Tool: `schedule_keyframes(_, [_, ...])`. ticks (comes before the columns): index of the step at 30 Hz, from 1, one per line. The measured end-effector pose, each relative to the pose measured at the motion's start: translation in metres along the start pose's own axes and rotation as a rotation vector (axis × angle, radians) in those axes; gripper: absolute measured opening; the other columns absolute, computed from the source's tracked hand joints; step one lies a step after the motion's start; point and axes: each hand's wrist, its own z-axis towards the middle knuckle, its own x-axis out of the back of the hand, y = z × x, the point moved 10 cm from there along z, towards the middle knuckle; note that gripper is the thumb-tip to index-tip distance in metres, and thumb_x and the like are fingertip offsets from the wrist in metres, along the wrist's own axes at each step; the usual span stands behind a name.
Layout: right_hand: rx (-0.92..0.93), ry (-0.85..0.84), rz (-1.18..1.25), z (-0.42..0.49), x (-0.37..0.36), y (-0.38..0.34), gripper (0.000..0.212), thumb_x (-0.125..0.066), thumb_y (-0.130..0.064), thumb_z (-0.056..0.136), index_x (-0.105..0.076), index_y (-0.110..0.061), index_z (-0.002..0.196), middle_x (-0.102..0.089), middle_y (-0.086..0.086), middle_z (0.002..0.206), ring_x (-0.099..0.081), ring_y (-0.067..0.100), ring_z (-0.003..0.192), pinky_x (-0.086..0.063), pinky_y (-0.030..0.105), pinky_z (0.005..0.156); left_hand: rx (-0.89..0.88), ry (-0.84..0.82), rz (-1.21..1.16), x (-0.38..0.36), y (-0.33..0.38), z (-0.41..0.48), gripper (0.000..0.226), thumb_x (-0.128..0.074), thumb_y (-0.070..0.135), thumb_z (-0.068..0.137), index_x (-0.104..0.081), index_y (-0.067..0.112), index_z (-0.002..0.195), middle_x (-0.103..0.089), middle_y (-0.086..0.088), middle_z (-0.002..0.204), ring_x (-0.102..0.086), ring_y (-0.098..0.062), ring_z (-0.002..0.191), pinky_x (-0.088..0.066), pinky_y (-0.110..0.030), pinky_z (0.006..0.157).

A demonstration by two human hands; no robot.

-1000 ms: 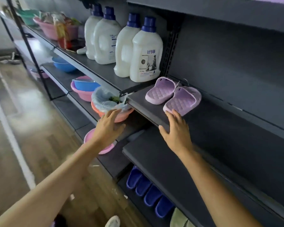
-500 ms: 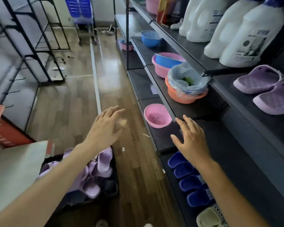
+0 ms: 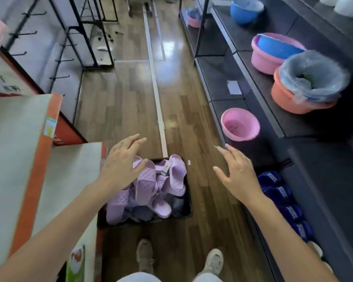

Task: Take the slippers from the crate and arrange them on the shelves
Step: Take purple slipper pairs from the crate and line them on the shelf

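Observation:
A black crate [image 3: 189, 208] stands on the wooden floor in front of my feet, heaped with several lilac quilted slippers [image 3: 165, 180]. One slipper carries a small tag. My left hand [image 3: 123, 161] hovers over the crate's left side, fingers spread, holding nothing. My right hand [image 3: 235, 171] hangs open in the air to the right of the crate, above the floor. The dark shelves [image 3: 318, 174] run along the right. On the lowest shelf lie several blue slippers [image 3: 281, 194].
Pink basins [image 3: 239, 124], a blue basin [image 3: 246, 10] and an orange basin lined with a plastic bag [image 3: 306, 82] sit on the right-hand shelves. Cardboard boxes [image 3: 29, 151] crowd the left, touching the crate. Black wire racks [image 3: 73, 37] stand at the far left. My shoes [image 3: 213, 261] are below.
My view has swung down from the shelf with the lilac pair to the floor crate. Both hands have drawn back from the shelf and come down over and beside the crate.

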Motion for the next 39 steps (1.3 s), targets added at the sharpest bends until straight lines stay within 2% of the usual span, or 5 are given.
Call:
schedule_keyframes(3, [-0.008,-0.043,0.007,0.01,-0.032,-0.024,0.054,-0.058,-0.031,0.089,-0.041,-0.019,0.139,-0.039,0.007,0.145,-0.034,0.023,0.135,-0.026,0.041,0.109,0.03,-0.047,-0.021,-0.008,-0.043,-0.003,0.064,-0.04,0.047,0.078,-0.051,0.012,0.13,-0.048,-0.011,0.137,-0.047,-0.031,0.123,-0.038,-0.046,0.103])
schedule_keyframes(6, [-0.024,-0.086,0.014,0.02,-0.059,-0.037,0.054,-0.058,-0.03,0.089,-0.041,-0.02,0.139,-0.039,0.006,0.145,-0.033,0.022,0.135,-0.024,0.038,0.11,0.066,-0.074,-0.042,-0.023,-0.073,-0.004,0.052,-0.057,0.032,0.083,-0.051,0.012,0.131,-0.047,-0.01,0.138,-0.046,-0.03,0.124,-0.038,-0.046,0.104])
schedule_keyframes(17, [-0.168,-0.227,0.166,0.059,-0.194,-0.003,0.05,-0.055,-0.027,0.091,-0.041,-0.017,0.138,-0.039,0.004,0.144,-0.033,0.019,0.134,-0.025,0.033,0.108,0.182,-0.149,-0.127,-0.126,-0.148,0.009,0.047,-0.059,0.025,0.089,-0.048,0.013,0.134,-0.043,-0.005,0.141,-0.043,-0.023,0.128,-0.033,-0.036,0.105])
schedule_keyframes(25, [-0.355,-0.286,0.3,0.095,-0.327,0.073,0.054,-0.057,-0.028,0.089,-0.038,-0.017,0.139,-0.042,0.004,0.14,-0.042,0.022,0.126,-0.035,0.032,0.1,0.136,-0.224,-0.103,-0.251,-0.186,0.045,0.072,-0.029,0.056,0.08,-0.045,0.014,0.136,-0.041,-0.005,0.143,-0.041,-0.023,0.128,-0.032,-0.033,0.103])
schedule_keyframes(39, [-0.723,-0.39,0.518,0.161,-0.505,0.139,0.108,-0.073,-0.052,0.069,-0.009,-0.013,0.147,-0.028,0.015,0.147,-0.034,0.031,0.132,-0.034,0.044,0.105,0.136,-0.286,-0.161,-0.399,-0.228,0.09,0.068,-0.028,0.051,0.081,-0.047,0.012,0.133,-0.045,-0.008,0.138,-0.042,-0.024,0.126,-0.033,-0.04,0.107])
